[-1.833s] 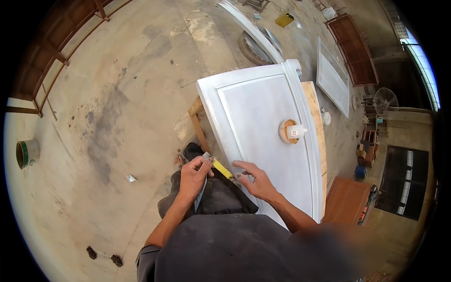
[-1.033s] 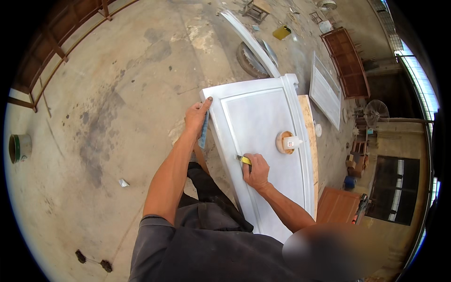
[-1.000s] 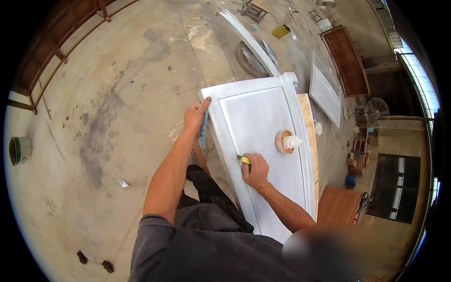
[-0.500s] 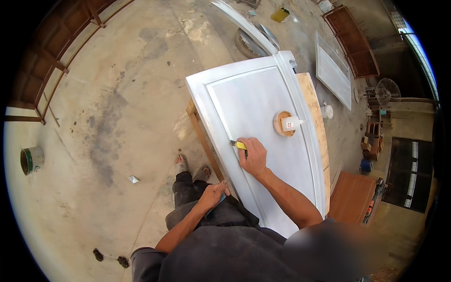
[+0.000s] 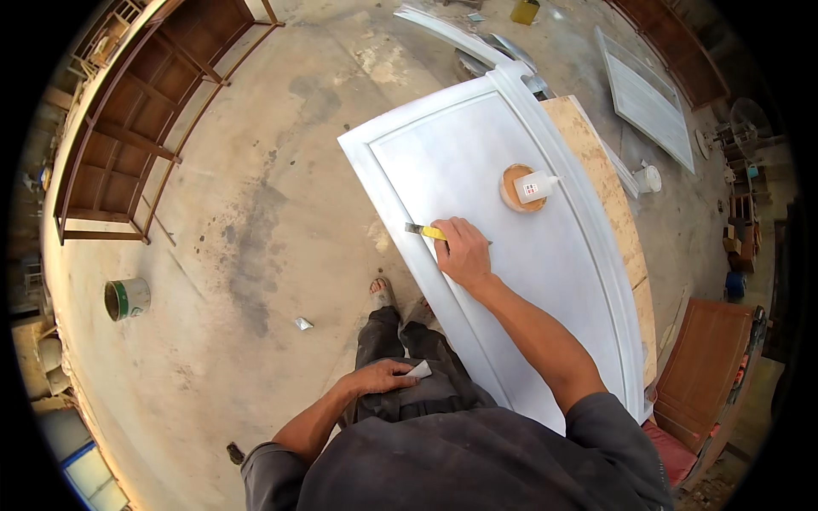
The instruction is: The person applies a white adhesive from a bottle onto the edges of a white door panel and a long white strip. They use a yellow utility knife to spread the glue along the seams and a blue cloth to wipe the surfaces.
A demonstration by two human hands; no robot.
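Observation:
My right hand [image 5: 465, 252] is closed around a yellow utility knife [image 5: 434, 232]. Its blade end points left, over the raised moulding of a pale grey-white painted door panel [image 5: 452, 162]. I cannot tell whether the blade touches the panel. Low in front of my body, my left hand [image 5: 381, 377] pinches a small pale flat sheet [image 5: 419, 370], which looks like sandpaper. Farther up the panel sits a round shallow tub [image 5: 509, 189] with an orange-brown inside. A small white squeeze bottle [image 5: 535, 186] with a pointed nozzle lies across it.
A wooden board [image 5: 588, 157] lies under the panel's right side. A brown wooden frame [image 5: 128, 128] stands at the far left, with a metal bucket [image 5: 128, 299] nearer. Another pale panel [image 5: 645, 98] and a white pail [image 5: 648, 179] stand right.
The knife has shifted a little up and left along the moulding in my right hand. My left hand has turned, and its sheet now shows pale. The whole view has swung too.

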